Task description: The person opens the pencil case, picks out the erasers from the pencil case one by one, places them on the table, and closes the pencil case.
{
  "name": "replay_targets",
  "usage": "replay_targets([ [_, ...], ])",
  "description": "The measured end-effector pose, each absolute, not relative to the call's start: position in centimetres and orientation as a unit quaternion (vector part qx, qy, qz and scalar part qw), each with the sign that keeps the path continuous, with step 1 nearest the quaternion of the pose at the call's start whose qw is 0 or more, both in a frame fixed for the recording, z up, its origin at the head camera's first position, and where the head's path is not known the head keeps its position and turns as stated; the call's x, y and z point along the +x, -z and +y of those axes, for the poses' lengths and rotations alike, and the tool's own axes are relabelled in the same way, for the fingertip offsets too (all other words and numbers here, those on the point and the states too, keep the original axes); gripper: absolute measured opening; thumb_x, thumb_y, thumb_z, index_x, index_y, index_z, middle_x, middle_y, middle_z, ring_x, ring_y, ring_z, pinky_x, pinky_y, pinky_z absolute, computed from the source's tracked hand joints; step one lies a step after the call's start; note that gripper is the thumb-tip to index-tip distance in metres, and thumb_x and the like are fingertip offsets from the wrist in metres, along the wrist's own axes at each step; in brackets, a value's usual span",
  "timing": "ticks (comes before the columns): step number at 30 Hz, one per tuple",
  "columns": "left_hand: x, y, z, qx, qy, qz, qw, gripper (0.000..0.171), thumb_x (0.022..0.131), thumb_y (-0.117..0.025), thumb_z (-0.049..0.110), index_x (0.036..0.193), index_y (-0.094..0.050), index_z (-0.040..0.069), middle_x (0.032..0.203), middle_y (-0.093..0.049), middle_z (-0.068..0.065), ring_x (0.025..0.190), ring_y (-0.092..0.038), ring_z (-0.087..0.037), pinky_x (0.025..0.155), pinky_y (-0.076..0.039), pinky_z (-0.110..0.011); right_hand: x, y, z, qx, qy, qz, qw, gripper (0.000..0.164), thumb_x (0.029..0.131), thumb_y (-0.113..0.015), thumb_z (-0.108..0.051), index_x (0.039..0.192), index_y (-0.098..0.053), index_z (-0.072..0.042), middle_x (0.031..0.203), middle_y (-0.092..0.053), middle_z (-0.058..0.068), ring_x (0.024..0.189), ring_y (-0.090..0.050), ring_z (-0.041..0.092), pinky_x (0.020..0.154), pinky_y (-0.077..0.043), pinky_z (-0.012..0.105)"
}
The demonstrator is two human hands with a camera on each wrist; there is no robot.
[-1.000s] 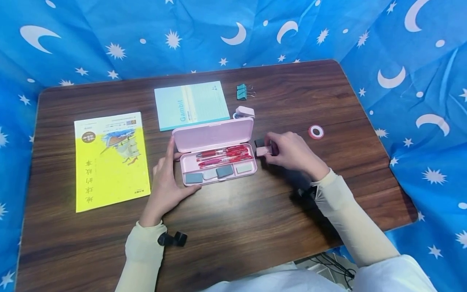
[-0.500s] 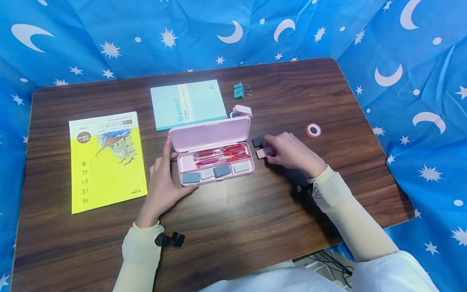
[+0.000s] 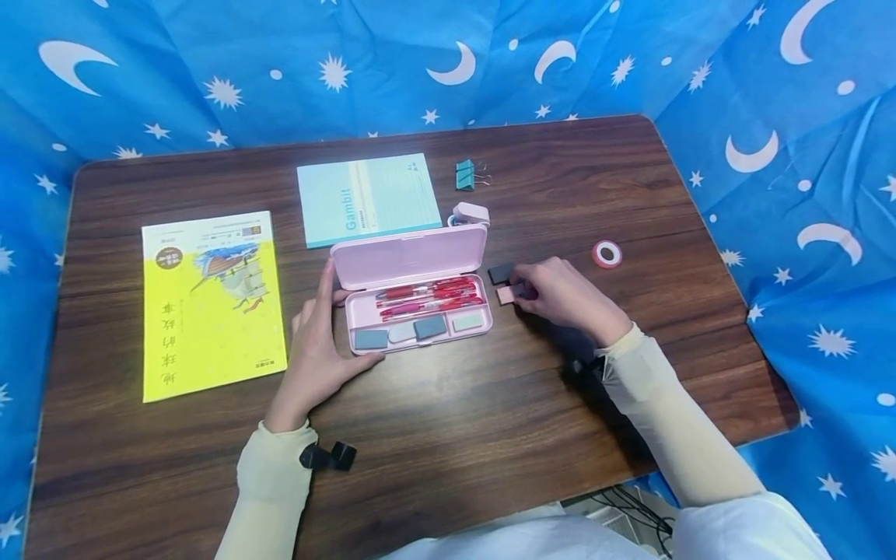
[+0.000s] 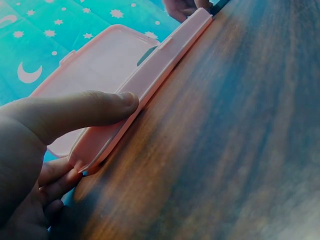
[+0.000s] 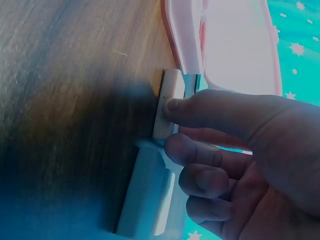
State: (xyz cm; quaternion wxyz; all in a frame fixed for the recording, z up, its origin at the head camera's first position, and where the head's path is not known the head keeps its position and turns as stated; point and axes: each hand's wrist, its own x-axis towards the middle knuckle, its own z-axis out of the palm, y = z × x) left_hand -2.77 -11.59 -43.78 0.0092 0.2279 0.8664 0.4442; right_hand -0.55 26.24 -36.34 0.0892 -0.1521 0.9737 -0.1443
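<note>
A pink pencil case (image 3: 413,257) stands with its lid up, holding several red pens (image 3: 430,298) and several grey and white erasers (image 3: 430,327). My left hand (image 3: 315,354) grips its left end; in the left wrist view the thumb (image 4: 107,107) lies along the front wall, with fingers behind the end. Right of the case, my right hand (image 3: 563,295) pinches a small pink eraser (image 5: 169,87) at the tabletop. Beside it lies a dark eraser (image 3: 501,273). Another pale block (image 5: 150,192) in a sleeve shows below the fingers in the right wrist view.
Behind the case lie a light blue notebook (image 3: 367,198), a teal binder clip (image 3: 465,175) and a small pink-and-white item (image 3: 470,213). A red-and-white tape roll (image 3: 606,254) is at the right, and a yellow book (image 3: 213,311) at the left of the wooden table (image 3: 448,435).
The pink eraser and my right hand have shifted slightly right, away from the case. More of the dark eraser shows. My left hand keeps its place on the case.
</note>
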Motion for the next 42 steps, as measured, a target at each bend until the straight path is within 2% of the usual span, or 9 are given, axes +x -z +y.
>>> replay_targets([
  [8, -2.8, 43.8, -11.6, 0.226, -0.446, 0.866, 0.014, 0.143, 0.059, -0.099, 0.034, 0.163, 0.0, 0.034, 0.143, -0.056, -0.009, 0.117, -0.045, -0.029, 0.101, -0.024, -0.052, 0.6, 35.0, 23.6, -0.177, 0.16, 0.97, 0.041, 0.007, 0.087, -0.076, -0.012, 0.09, -0.071, -0.008, 0.07, -0.064, -0.002, 0.061, -0.057, 0.015, 0.059, -0.047, 0.036],
  [15, -2.8, 43.9, -11.5, 0.221, -0.449, 0.865, 0.015, 0.143, 0.06, -0.099, 0.035, 0.163, 0.001, 0.035, 0.144, -0.056, -0.008, 0.117, -0.044, -0.028, 0.1, -0.024, -0.05, 0.6, 36.1, 21.3, -0.199, 0.191, 0.959, 0.06, 0.006, 0.088, -0.077, -0.017, 0.09, -0.075, -0.012, 0.07, -0.064, -0.006, 0.059, -0.052, 0.008, 0.057, -0.043, 0.028],
  [21, -2.7, 43.9, -11.4, 0.219, -0.448, 0.866, 0.013, 0.144, 0.059, -0.099, 0.034, 0.163, 0.001, 0.035, 0.144, -0.056, -0.008, 0.116, -0.044, -0.028, 0.098, -0.024, -0.05, 0.8, 37.1, 21.0, -0.189, 0.187, 0.963, 0.055, 0.01, 0.087, -0.08, -0.023, 0.088, -0.074, -0.014, 0.066, -0.059, -0.009, 0.057, -0.05, 0.006, 0.054, -0.04, 0.027],
  [33, -2.6, 43.7, -11.6, 0.223, -0.446, 0.867, 0.015, 0.144, 0.059, -0.099, 0.034, 0.163, 0.001, 0.034, 0.144, -0.056, -0.009, 0.118, -0.044, -0.029, 0.1, -0.024, -0.051, 0.8, 37.1, 20.9, -0.198, 0.16, 0.966, 0.048, 0.015, 0.084, -0.083, -0.027, 0.087, -0.081, -0.013, 0.066, -0.065, -0.008, 0.057, -0.052, 0.007, 0.054, -0.043, 0.03],
  [38, -2.7, 43.6, -11.6, 0.224, -0.444, 0.867, 0.015, 0.144, 0.059, -0.099, 0.035, 0.163, 0.001, 0.034, 0.143, -0.056, -0.008, 0.117, -0.044, -0.028, 0.1, -0.024, -0.05, 0.8, 37.2, 21.0, -0.198, 0.169, 0.964, 0.058, 0.015, 0.086, -0.081, -0.026, 0.092, -0.082, -0.012, 0.078, -0.075, -0.004, 0.065, -0.062, 0.008, 0.06, -0.05, 0.035],
  [42, -2.8, 43.7, -11.5, 0.223, -0.444, 0.868, 0.014, 0.143, 0.059, -0.099, 0.035, 0.163, 0.001, 0.035, 0.143, -0.057, -0.008, 0.117, -0.044, -0.028, 0.101, -0.024, -0.051, 0.7, 37.4, 21.1, -0.191, 0.186, 0.962, 0.063, 0.013, 0.086, -0.082, -0.024, 0.093, -0.082, -0.013, 0.083, -0.076, -0.002, 0.066, -0.061, 0.008, 0.062, -0.049, 0.034],
])
